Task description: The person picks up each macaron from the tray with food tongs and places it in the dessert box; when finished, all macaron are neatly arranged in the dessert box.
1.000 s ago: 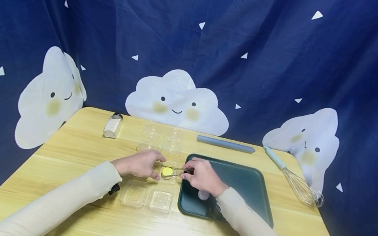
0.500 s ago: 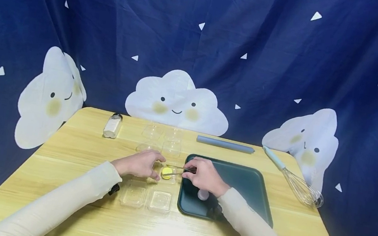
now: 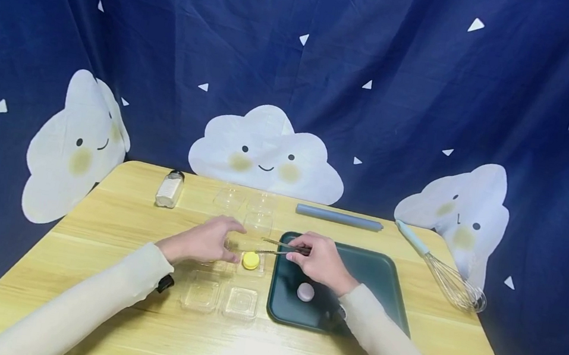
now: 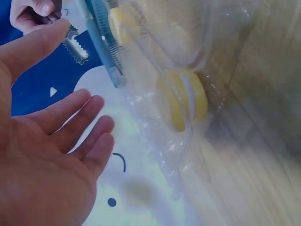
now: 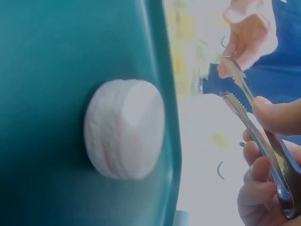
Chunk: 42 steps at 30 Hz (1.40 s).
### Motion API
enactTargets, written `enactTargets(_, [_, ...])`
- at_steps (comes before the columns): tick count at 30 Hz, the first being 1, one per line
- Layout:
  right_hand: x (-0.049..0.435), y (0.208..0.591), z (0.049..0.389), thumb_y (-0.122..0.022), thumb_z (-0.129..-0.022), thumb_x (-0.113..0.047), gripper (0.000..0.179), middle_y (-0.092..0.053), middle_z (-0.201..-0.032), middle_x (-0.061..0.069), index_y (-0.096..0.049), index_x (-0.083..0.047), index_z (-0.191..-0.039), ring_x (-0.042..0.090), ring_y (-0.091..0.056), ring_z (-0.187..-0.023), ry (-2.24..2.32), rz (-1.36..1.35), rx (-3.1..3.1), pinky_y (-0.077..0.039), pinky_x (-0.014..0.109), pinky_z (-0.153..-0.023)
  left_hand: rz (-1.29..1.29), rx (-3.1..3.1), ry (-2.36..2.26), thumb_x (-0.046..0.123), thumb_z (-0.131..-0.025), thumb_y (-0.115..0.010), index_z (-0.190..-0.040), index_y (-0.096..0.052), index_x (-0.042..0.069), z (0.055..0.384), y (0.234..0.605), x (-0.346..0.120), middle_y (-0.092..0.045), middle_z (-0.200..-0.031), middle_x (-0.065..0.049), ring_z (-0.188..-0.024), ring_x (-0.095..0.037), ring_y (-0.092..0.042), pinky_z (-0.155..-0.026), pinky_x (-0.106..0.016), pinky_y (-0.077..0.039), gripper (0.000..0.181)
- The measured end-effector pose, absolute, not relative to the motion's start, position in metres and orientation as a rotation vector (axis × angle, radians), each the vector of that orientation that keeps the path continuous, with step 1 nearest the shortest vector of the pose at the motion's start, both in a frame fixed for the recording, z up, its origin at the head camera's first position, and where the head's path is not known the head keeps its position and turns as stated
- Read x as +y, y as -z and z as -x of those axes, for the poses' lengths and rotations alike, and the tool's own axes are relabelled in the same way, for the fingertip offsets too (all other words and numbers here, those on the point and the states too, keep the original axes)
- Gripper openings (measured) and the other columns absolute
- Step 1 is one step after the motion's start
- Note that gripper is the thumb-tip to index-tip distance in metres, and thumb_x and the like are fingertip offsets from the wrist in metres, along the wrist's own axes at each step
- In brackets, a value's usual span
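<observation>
My right hand (image 3: 324, 261) holds metal tongs (image 3: 277, 249) above the left edge of the dark green tray (image 3: 360, 259). The tongs' serrated tips are spread with nothing between them, as the right wrist view shows. A yellow macaron (image 3: 251, 260) sits in a clear plastic container (image 3: 257, 270) left of the tray. My left hand (image 3: 203, 242) is beside that container with its fingers extended, holding nothing. It hides part of the plastic below. In the left wrist view a yellow macaron (image 4: 181, 100) and a second yellow piece (image 4: 122, 26) show through clear plastic. A pale pinkish macaron (image 3: 305, 292) lies on the tray.
More clear containers (image 3: 241, 302) stand at the front, with clear lids or boxes (image 3: 259, 221) behind. A black-capped jar (image 3: 170, 189) stands back left. A blue-grey rolling pin (image 3: 338, 217) lies at the back, and a whisk (image 3: 444, 273) lies right of the tray.
The tongs have come off the yellow macaron, which stays in its container. My right hand has moved up and right with them; my left hand has drawn back slightly left.
</observation>
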State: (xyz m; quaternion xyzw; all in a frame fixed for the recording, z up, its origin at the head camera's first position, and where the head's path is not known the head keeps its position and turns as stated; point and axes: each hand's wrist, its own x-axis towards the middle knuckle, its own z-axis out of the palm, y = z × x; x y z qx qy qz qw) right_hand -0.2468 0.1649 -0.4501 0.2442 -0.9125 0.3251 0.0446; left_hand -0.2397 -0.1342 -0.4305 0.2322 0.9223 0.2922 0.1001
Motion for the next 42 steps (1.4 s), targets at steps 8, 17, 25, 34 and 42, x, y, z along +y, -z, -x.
enactTargets(8, [0.185,0.441,0.24,-0.082,-0.086,-0.024,0.021,-0.076,-0.099,0.003,-0.079,-0.015,-0.105,0.007,-0.07,-0.086,-1.058,-0.66,-2.762,-0.06,0.025,-0.08,-0.746,2.846,-1.032,0.035,-0.082,-0.084,-0.138,-0.06,0.014,0.217,0.414,-0.146,-0.057,-0.146,-0.007,-0.135,-0.032,-0.052,-0.115,-0.058,-0.043,0.064])
enactTargets(17, [0.212,0.429,0.226,-0.083,-0.084,-0.021,0.021,-0.077,-0.097,-0.003,-0.079,-0.018,-0.105,0.013,-0.074,-0.092,-1.079,-0.566,-2.713,-0.063,0.034,-0.085,-0.769,2.874,-1.111,0.036,-0.082,-0.084,-0.132,-0.064,0.02,0.19,0.406,-0.163,-0.062,-0.139,-0.001,-0.121,-0.026,-0.059,-0.104,-0.056,-0.051,0.056])
enactTargets(25, [0.232,0.438,0.215,-0.085,-0.082,-0.019,0.023,-0.078,-0.098,0.003,-0.079,-0.014,-0.103,0.016,-0.075,-0.091,-1.072,-0.471,-2.761,-0.063,0.031,-0.082,-0.76,2.851,-1.188,0.033,-0.08,-0.086,-0.128,-0.066,0.02,0.176,0.42,-0.177,-0.065,-0.131,0.001,-0.112,-0.026,-0.062,-0.097,-0.052,-0.054,0.054])
enactTargets(34, [0.251,0.447,0.206,-0.086,-0.081,-0.019,0.022,-0.078,-0.096,0.0,-0.079,-0.015,-0.101,0.011,-0.073,-0.088,-1.051,-0.46,-2.788,-0.06,0.023,-0.08,-0.677,2.832,-1.194,0.031,-0.08,-0.085,-0.129,-0.064,0.017,0.16,0.433,-0.198,-0.066,-0.127,0.0,-0.113,-0.025,-0.062,-0.096,-0.054,-0.055,0.055])
enactTargets(42, [0.263,0.455,0.199,-0.086,-0.081,-0.021,0.019,-0.077,-0.094,-0.007,-0.079,-0.021,-0.098,0.005,-0.069,-0.086,-1.051,-0.435,-2.844,-0.057,0.022,-0.078,-0.626,2.79,-1.165,0.04,-0.079,-0.085,-0.132,-0.062,0.014,0.153,0.443,-0.209,-0.066,-0.131,-0.005,-0.119,-0.03,-0.062,-0.101,-0.057,-0.052,0.064])
